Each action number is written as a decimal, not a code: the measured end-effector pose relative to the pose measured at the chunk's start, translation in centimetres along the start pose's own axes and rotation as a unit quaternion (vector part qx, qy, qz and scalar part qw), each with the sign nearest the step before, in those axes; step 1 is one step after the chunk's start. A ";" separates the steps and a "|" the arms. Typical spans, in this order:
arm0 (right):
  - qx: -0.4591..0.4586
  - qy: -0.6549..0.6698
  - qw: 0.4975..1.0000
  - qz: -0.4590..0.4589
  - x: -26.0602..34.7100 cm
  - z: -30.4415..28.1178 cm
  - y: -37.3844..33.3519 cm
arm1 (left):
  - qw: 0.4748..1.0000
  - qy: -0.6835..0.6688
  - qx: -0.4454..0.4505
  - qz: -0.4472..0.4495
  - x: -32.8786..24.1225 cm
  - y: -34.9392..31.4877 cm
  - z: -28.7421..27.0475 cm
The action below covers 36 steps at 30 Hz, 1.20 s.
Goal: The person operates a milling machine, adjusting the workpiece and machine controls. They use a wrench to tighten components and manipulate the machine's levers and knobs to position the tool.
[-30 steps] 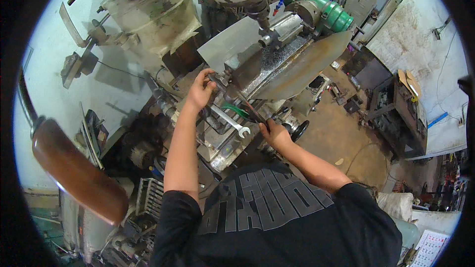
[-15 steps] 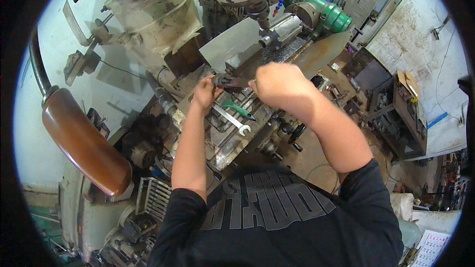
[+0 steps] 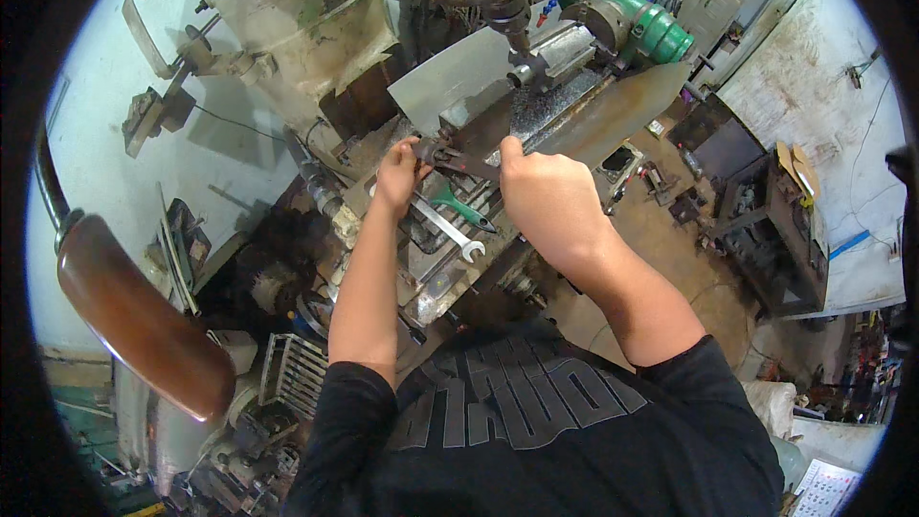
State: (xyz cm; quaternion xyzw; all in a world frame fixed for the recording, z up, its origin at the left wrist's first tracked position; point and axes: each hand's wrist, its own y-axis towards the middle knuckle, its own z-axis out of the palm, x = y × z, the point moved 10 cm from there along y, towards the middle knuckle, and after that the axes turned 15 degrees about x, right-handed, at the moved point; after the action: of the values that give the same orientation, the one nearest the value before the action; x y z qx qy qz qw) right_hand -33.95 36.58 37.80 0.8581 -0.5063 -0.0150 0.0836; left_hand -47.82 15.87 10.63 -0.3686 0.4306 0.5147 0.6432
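Note:
My left hand reaches up to the milling machine's table and pinches one end of a dark metal bar beside the grey vise block. My right hand is a closed fist with the thumb up, and the bar's other end runs under it. What lies inside the fist is hidden. A silver open-end wrench and a green-handled tool lie on the table just below both hands.
The machine's spindle hangs above the vise. A green motor sits at the table's far end. A brown padded seat stands at lower left. Dark metal racks and cluttered floor lie to the right.
My right hand rose from the table's lower right edge to the vise and closed next to my left hand. My left hand stayed at the bar.

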 end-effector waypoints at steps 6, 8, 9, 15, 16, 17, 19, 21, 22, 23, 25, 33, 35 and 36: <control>0.114 0.031 0.989 0.085 -1.1 1.6 0.4 | 0.999 0.016 -0.027 0.022 -0.5 -0.4 0.1; 0.117 0.038 0.988 0.095 -1.2 1.9 -0.1 | 0.999 0.014 -0.024 0.028 -0.8 -0.5 0.5; 0.110 0.044 0.989 0.092 -1.3 2.1 -0.3 | 0.999 0.017 -0.018 0.027 -0.9 -0.6 0.8; 0.111 0.048 0.984 0.131 -2.6 5.4 -2.5 | 0.996 0.074 -0.017 0.042 -2.3 -0.8 0.8; 0.114 0.060 0.983 0.134 -2.7 5.8 -2.8 | 0.996 0.091 -0.015 0.016 -2.0 -0.8 0.6; 0.114 0.070 0.982 0.136 -2.8 6.0 -3.0 | 0.993 0.111 0.009 0.033 -2.6 -0.7 0.8; 0.125 0.085 0.978 0.143 -3.1 6.1 -3.1 | 0.989 0.151 0.002 -0.011 -2.3 -0.7 0.3; 0.140 0.101 0.976 0.130 -3.2 5.8 -2.7 | 0.989 0.146 0.029 0.003 -3.0 -0.5 0.7; 0.148 0.112 0.975 0.120 -3.3 5.6 -2.5 | 0.989 0.147 0.019 -0.026 -2.8 -0.6 0.4; 0.154 0.130 0.975 0.098 -3.1 5.4 -2.3 | 0.991 0.131 0.021 -0.029 -3.1 -0.8 0.3; 0.134 0.166 0.976 0.053 -2.1 4.8 -2.2 | 0.993 0.094 0.033 -0.059 -3.4 -1.5 0.1; 0.055 0.286 0.957 0.012 5.9 13.5 -3.5 | 0.936 0.347 -0.012 -0.060 -7.7 -8.2 -10.2; 0.037 0.272 0.962 -0.005 7.1 15.9 -3.2 | 0.937 0.339 -0.048 -0.065 -6.4 -8.1 -13.3; 0.043 0.258 0.965 -0.009 7.5 17.1 -3.1 | 0.939 0.337 -0.051 -0.049 -5.6 -7.8 -14.1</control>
State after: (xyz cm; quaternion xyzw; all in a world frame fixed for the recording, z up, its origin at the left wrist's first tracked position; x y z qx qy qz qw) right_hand -29.48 29.37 20.91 0.8402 -0.4604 0.2277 0.1739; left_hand -43.16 -0.56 11.10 -0.5734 0.5769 0.3492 0.4652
